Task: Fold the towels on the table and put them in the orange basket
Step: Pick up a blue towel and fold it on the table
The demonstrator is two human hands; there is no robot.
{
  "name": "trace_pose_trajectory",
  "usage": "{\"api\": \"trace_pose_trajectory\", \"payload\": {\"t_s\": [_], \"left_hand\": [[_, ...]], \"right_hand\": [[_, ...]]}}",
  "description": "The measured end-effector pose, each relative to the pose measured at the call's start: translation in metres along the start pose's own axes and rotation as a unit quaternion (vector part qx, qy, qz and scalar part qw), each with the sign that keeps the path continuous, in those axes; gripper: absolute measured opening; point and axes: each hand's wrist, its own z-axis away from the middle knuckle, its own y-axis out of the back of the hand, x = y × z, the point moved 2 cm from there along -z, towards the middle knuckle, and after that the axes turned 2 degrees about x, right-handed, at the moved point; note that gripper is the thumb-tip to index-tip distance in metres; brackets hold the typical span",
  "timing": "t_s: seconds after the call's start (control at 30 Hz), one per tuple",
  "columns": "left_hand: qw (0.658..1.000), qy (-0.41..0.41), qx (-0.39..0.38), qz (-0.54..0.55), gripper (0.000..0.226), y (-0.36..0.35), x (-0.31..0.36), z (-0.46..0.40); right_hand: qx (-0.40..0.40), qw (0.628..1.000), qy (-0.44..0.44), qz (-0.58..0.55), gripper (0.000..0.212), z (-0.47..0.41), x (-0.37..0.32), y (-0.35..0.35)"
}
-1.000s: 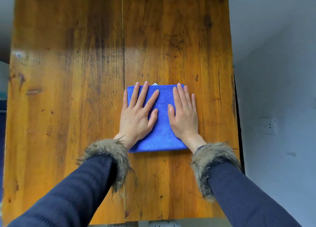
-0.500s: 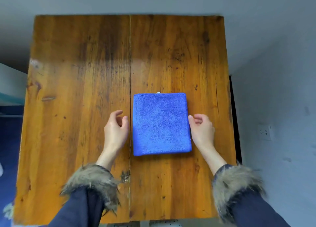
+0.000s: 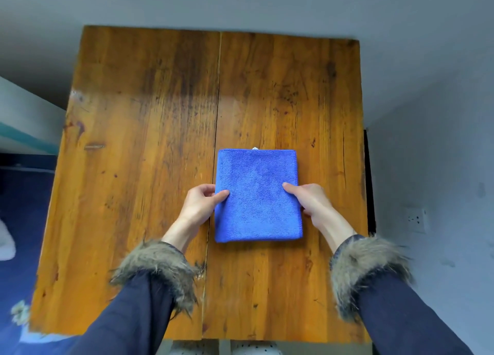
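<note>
Two hands gripping a folded towel

One wooden table (image 3: 149, 167) carries a blue towel (image 3: 258, 197), folded to a compact rectangle right of the centre seam. Left hand (image 3: 201, 202) and right hand (image 3: 311, 199) pinch its opposite side edges, thumbs on top, fingers curled beneath. Soft, light and limp, it likely needs support at both edges when lifted. Orange basket unseen

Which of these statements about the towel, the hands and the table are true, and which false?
1. The towel is blue and folded. True.
2. An orange basket stands on the table. False: none is in view.
3. Both hands grip the towel by its sides. True: left hand, right hand.
4. The towel hangs off the table edge. False: it lies flat on the wood.
5. The sleeves have smooth white cuffs. False: fur cuffs.
</note>
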Motion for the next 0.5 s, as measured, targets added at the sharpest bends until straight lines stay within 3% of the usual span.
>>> {"api": "trace_pose_trajectory", "payload": {"t_s": [0.1, 0.23, 0.5], "left_hand": [[1.0, -0.003, 0.012, -0.004, 0.019, 0.002, -0.002, 0.002], [1.0, 0.0, 0.022, 0.015, 0.011, 0.007, -0.006, 0.011], [0.983, 0.037, 0.062, 0.169, 0.005, 0.059, -0.027, 0.093]], "right_hand": [[-0.021, 0.999, 0.011, -0.03, 0.017, 0.0, -0.002, -0.002], [-0.045, 0.997, 0.062, 0.018, 0.009, 0.007, -0.007, -0.002], [-0.188, 0.967, 0.148, 0.092, 0.007, 0.064, -0.036, -0.025]]}}
